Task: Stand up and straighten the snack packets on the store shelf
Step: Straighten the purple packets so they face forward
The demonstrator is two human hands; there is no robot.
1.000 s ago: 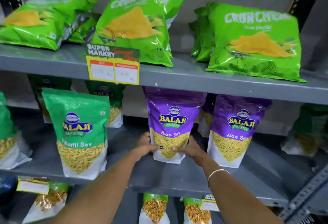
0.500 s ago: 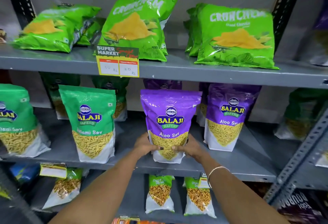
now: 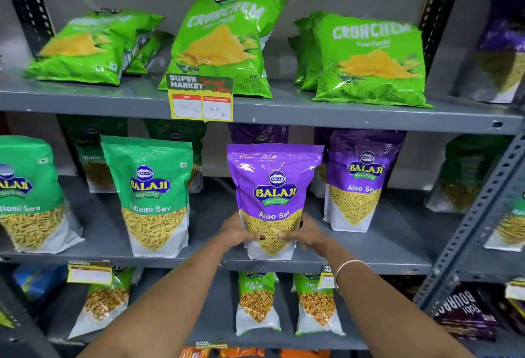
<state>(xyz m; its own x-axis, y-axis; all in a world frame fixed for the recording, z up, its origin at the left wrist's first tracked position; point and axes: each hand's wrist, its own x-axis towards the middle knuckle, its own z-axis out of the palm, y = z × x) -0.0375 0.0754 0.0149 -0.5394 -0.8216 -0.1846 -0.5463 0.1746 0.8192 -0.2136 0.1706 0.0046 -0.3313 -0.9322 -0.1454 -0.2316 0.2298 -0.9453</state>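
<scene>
A purple Aloo Sev packet [image 3: 273,187] stands upright at the front edge of the grey middle shelf [image 3: 355,264]. My left hand [image 3: 237,231] grips its lower left side and my right hand [image 3: 308,234] grips its lower right side, thumbs on the front. A second purple Aloo Sev packet [image 3: 362,181] stands upright to its right, further back. Two green Ratlami Sev packets [image 3: 153,195] stand upright to the left. On the top shelf, one Crunchem bag [image 3: 221,45] leans back, another [image 3: 369,59] stands at the right, and one [image 3: 88,48] lies slumped at the left.
A price tag [image 3: 201,99] hangs on the top shelf edge. More packets stand in the shadow at the back of the middle shelf. Green Chana packets [image 3: 257,301] fill the lower shelf. A slotted steel upright [image 3: 477,215] bounds the bay on the right.
The purple Aloo Sev packet has come forward to the shelf's front edge in both hands and now stands straight. The camera has pulled back and tilted up.
</scene>
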